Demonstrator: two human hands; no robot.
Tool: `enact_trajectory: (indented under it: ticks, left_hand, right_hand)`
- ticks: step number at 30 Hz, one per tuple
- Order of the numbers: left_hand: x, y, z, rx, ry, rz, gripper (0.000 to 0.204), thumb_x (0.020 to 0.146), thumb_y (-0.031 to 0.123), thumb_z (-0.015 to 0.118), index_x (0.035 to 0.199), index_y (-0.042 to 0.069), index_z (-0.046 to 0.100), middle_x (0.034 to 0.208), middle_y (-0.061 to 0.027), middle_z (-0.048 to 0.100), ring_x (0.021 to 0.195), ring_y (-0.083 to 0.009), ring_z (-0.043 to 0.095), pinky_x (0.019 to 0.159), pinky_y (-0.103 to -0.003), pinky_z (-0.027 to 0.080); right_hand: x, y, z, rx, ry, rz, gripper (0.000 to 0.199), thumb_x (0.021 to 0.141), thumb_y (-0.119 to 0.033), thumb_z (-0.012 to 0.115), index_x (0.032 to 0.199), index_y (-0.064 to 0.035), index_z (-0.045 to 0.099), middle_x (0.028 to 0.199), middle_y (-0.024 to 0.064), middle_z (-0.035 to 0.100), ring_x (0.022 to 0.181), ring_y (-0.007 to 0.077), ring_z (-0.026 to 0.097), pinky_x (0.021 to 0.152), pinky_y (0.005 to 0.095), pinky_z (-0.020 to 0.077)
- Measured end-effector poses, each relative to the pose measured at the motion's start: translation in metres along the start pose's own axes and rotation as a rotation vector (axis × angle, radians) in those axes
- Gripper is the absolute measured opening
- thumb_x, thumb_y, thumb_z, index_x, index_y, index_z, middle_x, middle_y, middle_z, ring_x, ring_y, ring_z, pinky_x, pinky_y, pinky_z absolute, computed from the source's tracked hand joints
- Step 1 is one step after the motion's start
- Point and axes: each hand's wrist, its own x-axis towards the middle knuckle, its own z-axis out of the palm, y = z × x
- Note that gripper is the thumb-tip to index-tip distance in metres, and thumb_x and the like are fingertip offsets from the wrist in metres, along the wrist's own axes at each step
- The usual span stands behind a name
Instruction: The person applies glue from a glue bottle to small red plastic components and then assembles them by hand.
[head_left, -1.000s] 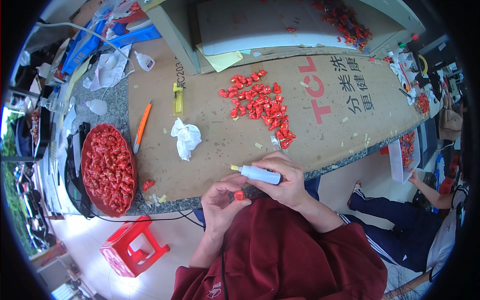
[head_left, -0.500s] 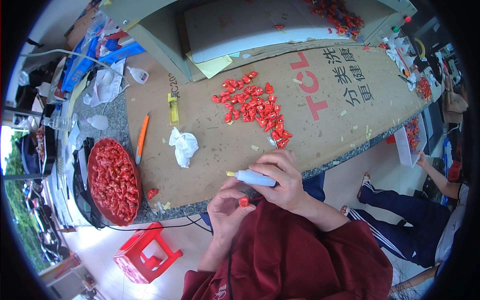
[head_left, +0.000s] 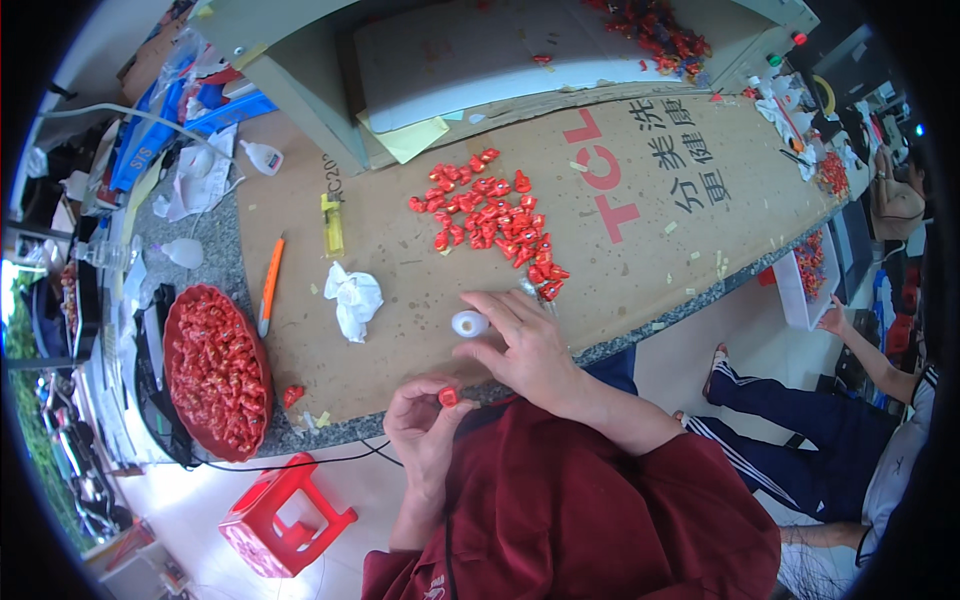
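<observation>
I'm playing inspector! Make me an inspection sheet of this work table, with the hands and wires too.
Surface: brown cardboard over speckled stone, spotted, with pale scraps.
Job's things: small red pieces, loosely grouped; red dish full of similar ones; pale bottle.
Clutter: crumpled white tissue, orange cutter.
Hands: left hand pinches one red piece; right hand curves around the pale bottle, contact unclear.
Cables: white cable at upper left; dark cable below the stone's front edge.
Surroundings: red stool; another person with a hand on a white bin.
</observation>
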Motion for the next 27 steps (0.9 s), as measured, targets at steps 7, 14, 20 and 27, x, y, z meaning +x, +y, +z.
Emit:
enact_trajectory:
  ticks: [7, 14, 20, 27]
  left_hand:
    - [-0.001, -0.001, 0.005, 0.002, -0.047, -0.039, 0.027, 0.071, -0.008, 0.067, 0.093, -0.002, 0.053, 0.088, -0.0098, 0.059, 0.078, -0.0133, 0.059, 0.073, -0.025, 0.05]
    - [0.001, -0.006, 0.013, 0.009, -0.137, -0.097, 0.024, 0.073, -0.01, 0.064, 0.093, -0.004, 0.052, 0.086, -0.0088, 0.06, 0.077, -0.0129, 0.06, 0.073, -0.025, 0.051]
    - [0.002, -0.007, 0.013, -0.013, -0.112, -0.099, 0.025, 0.072, -0.009, 0.065, 0.093, -0.003, 0.053, 0.083, -0.009, 0.06, 0.074, -0.0135, 0.061, 0.069, -0.025, 0.051]
    - [0.002, -0.005, 0.007, -0.033, -0.142, -0.126, 0.026, 0.073, -0.011, 0.063, 0.096, -0.003, 0.053, 0.085, -0.0076, 0.061, 0.078, -0.0131, 0.061, 0.073, -0.026, 0.052]
  right_hand:
    - [-0.03, 0.022, -0.066, -0.141, -0.024, 0.167, 0.019, 0.075, -0.01, 0.065, 0.091, -0.0011, 0.06, 0.075, 0.0109, 0.059, 0.071, 0.0269, 0.057, 0.062, 0.0334, 0.0461]
    - [-0.001, 0.043, -0.07, 0.076, 0.13, 0.146, 0.006, 0.079, -0.007, 0.059, 0.081, -0.0011, 0.062, 0.076, 0.0113, 0.061, 0.06, 0.0245, 0.058, 0.05, 0.03, 0.0431]
    - [0.035, 0.038, -0.071, -0.239, -0.208, 0.085, 0.01, 0.078, -0.012, 0.061, 0.084, -0.0038, 0.062, 0.076, 0.0069, 0.061, 0.067, 0.0211, 0.057, 0.056, 0.0297, 0.043]
    - [0.092, 0.041, -0.014, -0.222, -0.262, -0.493, 0.007, 0.071, -0.008, 0.061, 0.077, -0.0046, 0.061, 0.083, 0.0028, 0.055, 0.085, 0.0198, 0.048, 0.07, 0.0328, 0.039]
